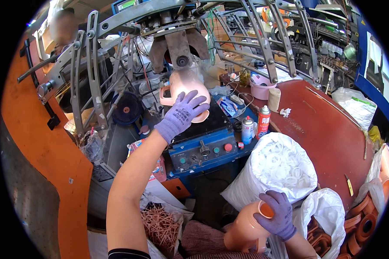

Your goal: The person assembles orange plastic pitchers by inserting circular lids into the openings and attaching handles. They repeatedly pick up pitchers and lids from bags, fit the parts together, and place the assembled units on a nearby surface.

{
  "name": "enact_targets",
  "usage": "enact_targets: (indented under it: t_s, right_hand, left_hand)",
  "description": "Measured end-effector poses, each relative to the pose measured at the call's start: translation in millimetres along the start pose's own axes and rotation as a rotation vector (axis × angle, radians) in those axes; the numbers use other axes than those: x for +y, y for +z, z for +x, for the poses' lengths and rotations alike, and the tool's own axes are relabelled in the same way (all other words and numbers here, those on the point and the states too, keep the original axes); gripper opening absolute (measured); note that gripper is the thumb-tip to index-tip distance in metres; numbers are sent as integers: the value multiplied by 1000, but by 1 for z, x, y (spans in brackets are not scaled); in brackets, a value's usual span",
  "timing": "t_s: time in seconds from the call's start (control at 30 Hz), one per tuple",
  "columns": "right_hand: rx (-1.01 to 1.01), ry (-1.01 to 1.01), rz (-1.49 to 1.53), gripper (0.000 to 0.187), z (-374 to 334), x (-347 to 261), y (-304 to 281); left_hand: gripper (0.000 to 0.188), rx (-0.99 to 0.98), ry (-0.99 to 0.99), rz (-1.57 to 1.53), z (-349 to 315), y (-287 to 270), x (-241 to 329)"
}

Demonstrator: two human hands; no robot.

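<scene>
My left hand (182,113), in a grey-purple glove, reaches forward and is wrapped over the lower part of a pale pink plastic jug (186,83). That jug lies under the metal head of a machine, its handle toward the left. Low in front of me my right hand (277,214), gloved alike, grips a second jug, salmon-pink (243,227), near its open mouth. This one is tilted in my lap, mouth up and to the right. My right palm and part of the rim are hidden.
A blue control box (203,151) with buttons stands below the machine head, two spray cans (263,122) at its right. Nearby are a white sack of clear rings (285,168), a sack of brownish-red parts (328,211), a red-brown table (320,134) and an orange frame (43,142).
</scene>
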State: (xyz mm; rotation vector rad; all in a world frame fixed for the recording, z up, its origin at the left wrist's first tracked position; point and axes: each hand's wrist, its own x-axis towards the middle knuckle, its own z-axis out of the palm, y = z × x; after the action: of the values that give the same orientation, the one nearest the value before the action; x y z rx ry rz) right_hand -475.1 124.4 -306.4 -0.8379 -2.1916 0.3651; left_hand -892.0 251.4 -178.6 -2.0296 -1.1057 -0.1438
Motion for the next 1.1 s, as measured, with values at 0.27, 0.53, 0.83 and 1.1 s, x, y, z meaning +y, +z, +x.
enact_targets:
  t_s: [0.27, 0.53, 0.83, 1.1]
  right_hand:
    - [10, -2, 4, 53, 4, -1, 3]
    - [25, 30, 11, 55, -3, -17, 3]
    - [11, 50, 26, 54, -1, -25, 3]
    - [163, 270, 796, 36, -21, -20, 36]
  left_hand:
    - [60, 23, 19, -13, 2, 3, -1]
    - [53, 50, -4, 99, 1, 11, 2]
    - [81, 155, -249, -581, 2, -60, 91]
    - [88, -72, -512, -1610, -56, -87, 293]
